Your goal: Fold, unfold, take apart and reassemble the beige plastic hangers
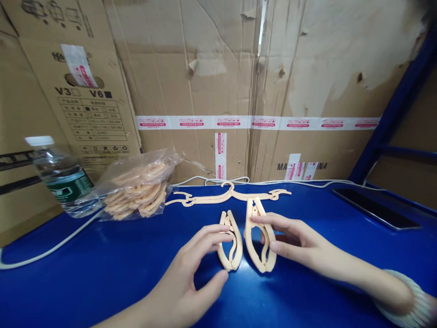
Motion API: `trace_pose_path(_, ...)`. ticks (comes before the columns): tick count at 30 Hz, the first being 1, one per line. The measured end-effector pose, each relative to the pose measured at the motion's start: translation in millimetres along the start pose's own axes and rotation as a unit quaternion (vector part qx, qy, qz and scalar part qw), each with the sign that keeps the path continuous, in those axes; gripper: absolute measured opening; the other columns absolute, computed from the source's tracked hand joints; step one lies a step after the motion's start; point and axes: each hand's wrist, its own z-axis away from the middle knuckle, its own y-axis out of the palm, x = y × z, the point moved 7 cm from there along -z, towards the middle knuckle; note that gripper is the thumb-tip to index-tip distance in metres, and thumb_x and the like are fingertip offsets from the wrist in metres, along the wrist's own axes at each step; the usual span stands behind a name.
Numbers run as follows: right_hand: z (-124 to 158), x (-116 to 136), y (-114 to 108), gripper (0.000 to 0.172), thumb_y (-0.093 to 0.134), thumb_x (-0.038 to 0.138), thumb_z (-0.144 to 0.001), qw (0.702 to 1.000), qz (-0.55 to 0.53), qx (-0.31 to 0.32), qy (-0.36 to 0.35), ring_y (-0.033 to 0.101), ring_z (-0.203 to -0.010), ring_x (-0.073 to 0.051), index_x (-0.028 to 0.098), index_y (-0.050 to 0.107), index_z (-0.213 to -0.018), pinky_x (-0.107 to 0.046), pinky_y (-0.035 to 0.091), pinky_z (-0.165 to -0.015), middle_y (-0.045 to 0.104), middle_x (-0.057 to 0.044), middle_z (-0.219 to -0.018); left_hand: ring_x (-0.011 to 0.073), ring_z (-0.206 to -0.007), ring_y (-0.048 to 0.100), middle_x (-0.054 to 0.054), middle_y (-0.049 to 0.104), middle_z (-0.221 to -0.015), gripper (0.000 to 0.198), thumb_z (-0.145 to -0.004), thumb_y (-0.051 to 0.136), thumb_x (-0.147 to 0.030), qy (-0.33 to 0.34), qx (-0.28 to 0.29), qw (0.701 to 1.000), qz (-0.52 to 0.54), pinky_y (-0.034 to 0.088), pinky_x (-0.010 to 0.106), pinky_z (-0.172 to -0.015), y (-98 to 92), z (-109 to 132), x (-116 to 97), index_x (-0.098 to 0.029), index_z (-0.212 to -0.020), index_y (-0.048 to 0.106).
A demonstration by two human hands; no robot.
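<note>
Two cream plastic folding hangers are folded up side by side in front of me. My left hand [186, 269] reaches over the left folded hanger [239, 246]; its fingertips lie over the upper part, and the thumb stands apart near the lower end. My right hand [300, 239] grips the right folded hanger [251, 239], with fingers and thumb at its right side. This hanger looks slightly raised and tilted up. Behind both lies an unfolded hanger [213, 199] of the same colour, its hook pointing away from me.
A clear plastic bag [139, 187] of several folded hangers sits at the left, beside a water bottle [64, 175]. A phone [375, 209] lies at the right on the blue tabletop [136, 269]. White cable [327, 183] runs along the back, before cardboard [191, 91].
</note>
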Motion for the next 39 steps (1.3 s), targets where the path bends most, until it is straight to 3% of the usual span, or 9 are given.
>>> trace_pose_path(6, -1.5, -9.7, -2.5, 0.065, 0.057, 0.053, -0.088, 0.976, 0.216, 0.006, 0.017, 0.031, -0.138, -0.035, 0.026, 0.041, -0.145, -0.054, 0.029, -0.112, 0.039, -0.012, -0.147, 0.0263, -0.128, 0.049, 0.005, 0.054, -0.138, 0.048, -0.078, 0.059, -0.014, 0.017, 0.026, 0.995, -0.096, 0.040, 0.043, -0.109, 4.1, 3.8, -4.3, -0.030, -0.124, 0.057)
trace_pose_path(11, 0.4, -2.2, 8.3, 0.072, 0.064, 0.040, -0.084, 0.953, 0.299, 0.035, -0.036, 0.050, -0.115, -0.028, 0.020, 0.035, -0.148, -0.045, 0.042, -0.102, 0.048, -0.013, -0.124, 0.0309, -0.134, 0.042, 0.004, 0.052, -0.142, 0.059, -0.076, 0.070, -0.024, 0.023, 0.076, 0.990, -0.116, 0.033, 0.048, -0.113, 12.5, 9.6, -5.8, -0.032, -0.133, 0.054)
trace_pose_path(16, -0.7, 3.2, 10.9, 0.071, 0.064, 0.043, -0.085, 0.937, 0.340, 0.041, -0.064, 0.049, -0.109, -0.028, 0.023, 0.038, -0.147, -0.045, 0.043, -0.097, 0.048, -0.012, -0.118, 0.0330, -0.137, 0.039, 0.003, 0.050, -0.146, 0.059, -0.079, 0.071, -0.033, 0.014, 0.107, 0.985, -0.134, 0.026, 0.053, -0.116, 14.0, 10.7, -5.4, -0.033, -0.135, 0.053)
trace_pose_path(19, -1.3, 3.2, 11.1, 0.069, 0.062, 0.047, -0.087, 0.932, 0.354, 0.048, -0.063, 0.048, -0.108, -0.028, 0.022, 0.038, -0.146, -0.045, 0.043, -0.096, 0.049, -0.012, -0.117, 0.0332, -0.139, 0.037, 0.003, 0.049, -0.146, 0.058, -0.081, 0.069, -0.035, 0.005, 0.136, 0.978, -0.156, 0.026, 0.055, -0.115, 17.7, 11.4, -4.7, -0.033, -0.136, 0.052)
trace_pose_path(23, -2.2, 1.8, 10.5, 0.065, 0.057, 0.053, -0.089, 0.934, 0.346, 0.041, -0.078, 0.047, -0.110, -0.027, 0.024, 0.040, -0.145, -0.044, 0.042, -0.097, 0.048, -0.012, -0.122, 0.0336, -0.139, 0.037, 0.003, 0.050, -0.146, 0.058, -0.080, 0.070, -0.036, -0.002, 0.113, 0.980, -0.166, 0.027, 0.055, -0.115, 14.5, 10.6, -6.8, -0.032, -0.135, 0.053)
trace_pose_path(28, -6.0, -0.2, 9.4, 0.063, 0.061, 0.053, -0.087, 0.941, 0.328, 0.018, -0.085, 0.049, -0.110, -0.026, 0.023, 0.046, -0.139, -0.041, 0.043, -0.096, 0.052, -0.012, -0.122, 0.0352, -0.134, 0.043, 0.008, 0.052, -0.144, 0.061, -0.079, 0.071, -0.040, 0.008, 0.133, 0.976, -0.173, 0.032, 0.054, -0.113, 12.0, 7.4, -9.8, -0.028, -0.136, 0.054)
trace_pose_path(34, -5.0, 1.4, 9.0, 0.052, 0.061, 0.044, -0.091, 0.948, 0.304, 0.003, -0.089, 0.053, -0.108, -0.025, 0.023, 0.049, -0.136, -0.040, 0.046, -0.095, 0.054, -0.011, -0.119, 0.0401, -0.135, 0.040, 0.011, 0.046, -0.148, 0.072, -0.076, 0.069, -0.050, 0.030, 0.143, 0.973, -0.180, 0.033, 0.058, -0.110, 17.9, 9.8, 11.2, -0.024, -0.141, 0.049)
trace_pose_path(39, -4.1, 5.4, 11.4, 0.046, 0.057, 0.037, -0.093, 0.949, 0.296, 0.007, -0.107, 0.053, -0.112, -0.024, 0.024, 0.049, -0.137, -0.039, 0.046, -0.098, 0.051, -0.011, -0.122, 0.0408, -0.139, 0.033, 0.007, 0.041, -0.152, 0.076, -0.076, 0.069, -0.049, 0.033, 0.128, 0.977, -0.168, 0.030, 0.060, -0.111, 18.8, 15.3, 23.1, -0.030, -0.144, 0.042)
